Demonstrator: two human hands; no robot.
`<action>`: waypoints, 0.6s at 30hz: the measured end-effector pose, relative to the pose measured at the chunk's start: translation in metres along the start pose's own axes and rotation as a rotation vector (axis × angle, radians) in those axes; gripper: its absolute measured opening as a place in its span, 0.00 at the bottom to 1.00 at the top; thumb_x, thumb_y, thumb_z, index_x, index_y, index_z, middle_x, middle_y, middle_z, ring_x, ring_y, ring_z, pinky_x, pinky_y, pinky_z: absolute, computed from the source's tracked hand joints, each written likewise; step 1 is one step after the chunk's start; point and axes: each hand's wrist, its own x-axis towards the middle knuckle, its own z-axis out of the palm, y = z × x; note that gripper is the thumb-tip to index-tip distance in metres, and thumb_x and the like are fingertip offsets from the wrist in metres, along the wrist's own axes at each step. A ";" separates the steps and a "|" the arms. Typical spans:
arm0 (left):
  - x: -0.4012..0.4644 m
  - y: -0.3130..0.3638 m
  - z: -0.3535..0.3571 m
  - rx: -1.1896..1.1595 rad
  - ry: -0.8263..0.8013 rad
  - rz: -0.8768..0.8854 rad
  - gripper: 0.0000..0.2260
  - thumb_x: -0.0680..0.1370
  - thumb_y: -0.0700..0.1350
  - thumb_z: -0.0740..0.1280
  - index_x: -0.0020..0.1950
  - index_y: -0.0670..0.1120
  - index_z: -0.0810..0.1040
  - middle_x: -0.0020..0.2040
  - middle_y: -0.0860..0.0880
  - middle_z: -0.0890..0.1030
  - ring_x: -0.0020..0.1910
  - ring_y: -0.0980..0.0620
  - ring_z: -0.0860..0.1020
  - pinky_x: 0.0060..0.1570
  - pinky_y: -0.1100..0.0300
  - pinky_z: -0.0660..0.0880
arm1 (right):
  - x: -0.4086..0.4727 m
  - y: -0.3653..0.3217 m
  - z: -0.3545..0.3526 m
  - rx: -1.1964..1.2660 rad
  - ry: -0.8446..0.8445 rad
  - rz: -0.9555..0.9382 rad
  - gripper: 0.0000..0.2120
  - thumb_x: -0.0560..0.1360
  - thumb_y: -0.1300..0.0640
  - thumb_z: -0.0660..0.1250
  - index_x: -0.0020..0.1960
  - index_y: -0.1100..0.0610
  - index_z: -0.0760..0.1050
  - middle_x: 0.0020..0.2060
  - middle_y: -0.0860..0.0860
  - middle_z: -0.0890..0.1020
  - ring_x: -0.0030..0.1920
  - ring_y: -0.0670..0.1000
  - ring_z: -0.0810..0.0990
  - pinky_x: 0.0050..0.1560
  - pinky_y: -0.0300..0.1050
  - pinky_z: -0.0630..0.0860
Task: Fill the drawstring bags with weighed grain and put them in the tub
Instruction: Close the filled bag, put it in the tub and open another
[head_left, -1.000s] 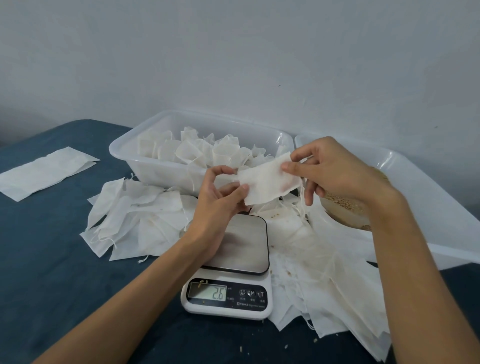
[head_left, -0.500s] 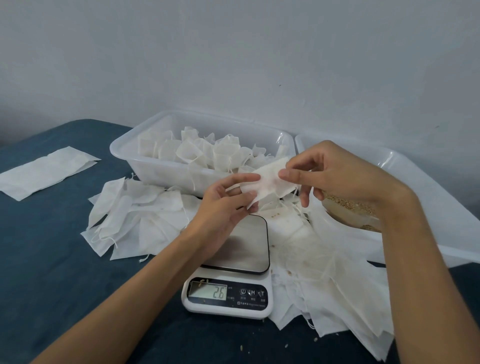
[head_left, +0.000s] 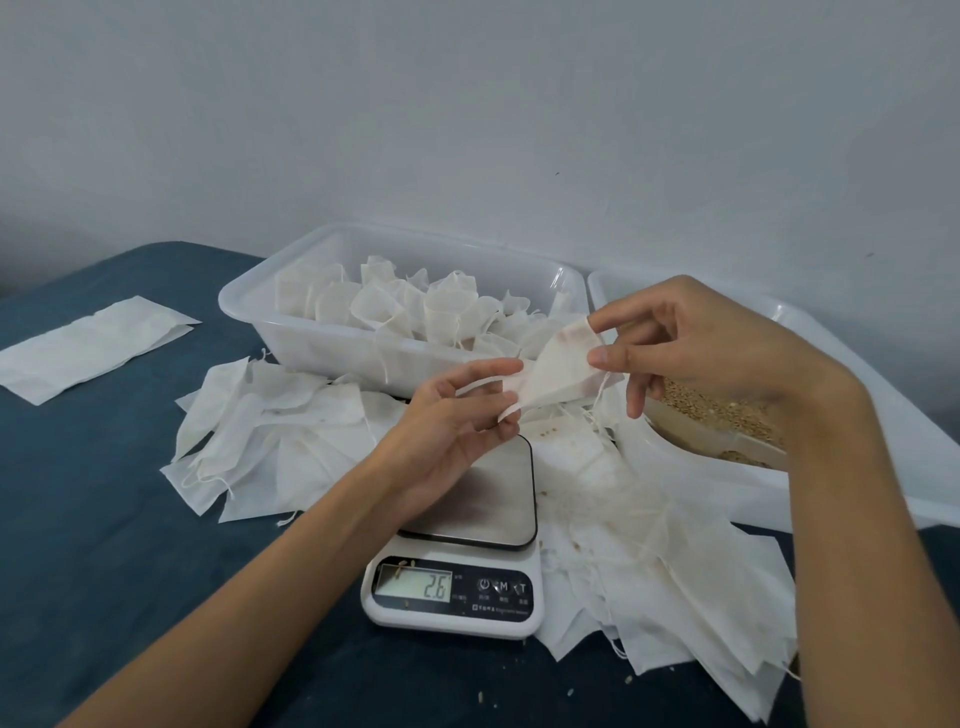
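Bag (head_left: 553, 376): limp, featherlight, empty | both hands, left (head_left: 457, 415) and right (head_left: 691, 348), pinch its ends | grip the mouth hem

**Both hands raised, fingers pinching**

Two bare forearms reach in from the near edge and converge toward the middle. The left hand (head_left: 457, 415) is turned palm-up, thumb and fingertips curled together in a pinch at its far right side. The right hand (head_left: 696, 348) sits higher and farther right, back upward, thumb and forefinger pinched, remaining fingers loosely bent downward.
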 end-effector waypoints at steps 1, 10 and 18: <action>0.001 -0.001 0.000 -0.007 0.032 -0.008 0.13 0.79 0.28 0.67 0.53 0.41 0.87 0.43 0.45 0.81 0.35 0.52 0.78 0.40 0.63 0.79 | 0.000 0.000 -0.001 -0.001 0.009 0.003 0.14 0.76 0.53 0.73 0.62 0.51 0.79 0.42 0.50 0.88 0.34 0.56 0.87 0.33 0.37 0.77; -0.004 -0.002 0.002 0.634 0.197 0.393 0.13 0.79 0.50 0.74 0.62 0.50 0.82 0.58 0.53 0.85 0.55 0.57 0.81 0.55 0.59 0.78 | -0.006 -0.006 -0.002 -0.107 -0.025 0.057 0.10 0.77 0.50 0.73 0.57 0.45 0.78 0.37 0.47 0.87 0.36 0.52 0.87 0.36 0.40 0.78; -0.011 -0.023 0.012 0.944 -0.030 0.439 0.20 0.74 0.43 0.74 0.65 0.50 0.77 0.54 0.56 0.84 0.56 0.53 0.82 0.56 0.59 0.76 | 0.004 -0.029 0.038 -0.182 -0.200 -0.007 0.11 0.81 0.45 0.66 0.52 0.50 0.83 0.37 0.48 0.86 0.35 0.50 0.87 0.37 0.45 0.78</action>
